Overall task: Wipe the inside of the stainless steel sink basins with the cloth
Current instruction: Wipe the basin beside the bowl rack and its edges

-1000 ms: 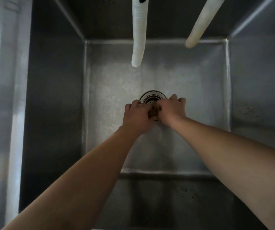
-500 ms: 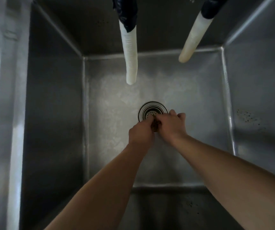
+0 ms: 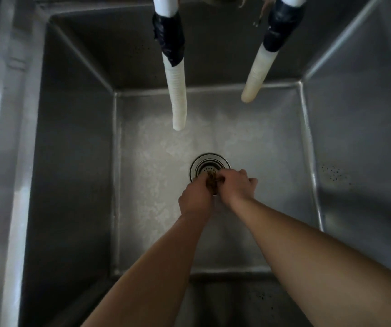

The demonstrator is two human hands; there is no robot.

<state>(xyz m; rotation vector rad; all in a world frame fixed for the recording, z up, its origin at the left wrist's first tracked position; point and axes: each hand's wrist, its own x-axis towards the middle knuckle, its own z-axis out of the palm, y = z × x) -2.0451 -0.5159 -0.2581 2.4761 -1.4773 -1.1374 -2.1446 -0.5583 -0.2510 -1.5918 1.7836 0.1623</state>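
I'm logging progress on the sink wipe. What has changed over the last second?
Little has changed. Both hands have stayed together at the drain, the left hand and right hand gripping a small brown wad, probably the cloth. The view tilted up, showing more of the two white hoses and their dark tape. The sink basin looks unchanged.

We have one view, a wide head camera looking steeply down into a deep sink (image 3: 76,161) from close above its near edge. Its far wall lies at the top, our forearms entering from below.
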